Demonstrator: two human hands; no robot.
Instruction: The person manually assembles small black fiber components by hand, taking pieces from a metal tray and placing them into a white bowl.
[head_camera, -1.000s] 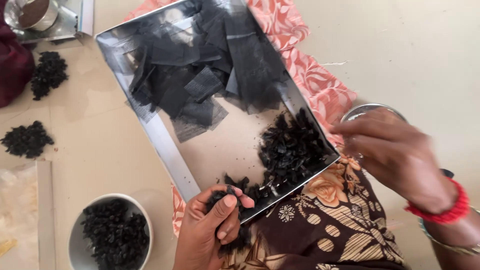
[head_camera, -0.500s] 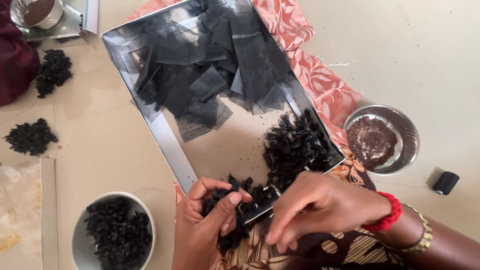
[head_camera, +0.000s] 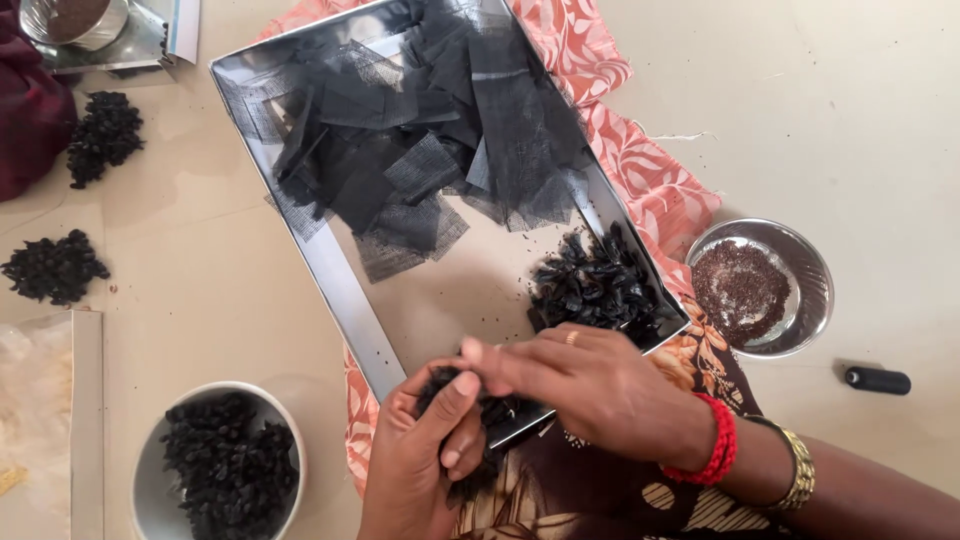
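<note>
Item 1. Left hand (head_camera: 425, 455), at 6 o'clock in the view: cupped, thumb pressed over a small black mesh bundle (head_camera: 470, 400), which it grasps at the near rim of the steel tray (head_camera: 340, 290).

Item 2. Right hand (head_camera: 590, 385), coming in from 4 o'clock: fingertips (head_camera: 480, 355) pinched together on top of the same bundle. Whether they grip thread, mesh or filling cannot be told. A red bangle (head_camera: 715, 440) and a gold one sit on the wrist.

Item 3. Steel tray, centre, tilted on a patterned orange cloth (head_camera: 640, 170). Loose black mesh squares (head_camera: 440, 150) fill its 12 o'clock end; a heap of finished black bundles (head_camera: 595, 285) lies at its 4 o'clock corner, just beside the right hand.

Item 4. Small steel bowl of dark brown seed (head_camera: 765, 290), at 3 o'clock, apart from the tray.

Item 5. Black thread spool (head_camera: 878, 380), at 4 o'clock on the floor.

Item 6. White bowl of black bundles (head_camera: 225, 465), at 8 o'clock; two loose piles (head_camera: 55, 265) at 9 and 10 o'clock.

Handling note, as judgement: the left thumb does best holding the gathered neck tight while the right fingertips work, keeping the bundle over the tray so that any spilled filling lands inside it.
</note>
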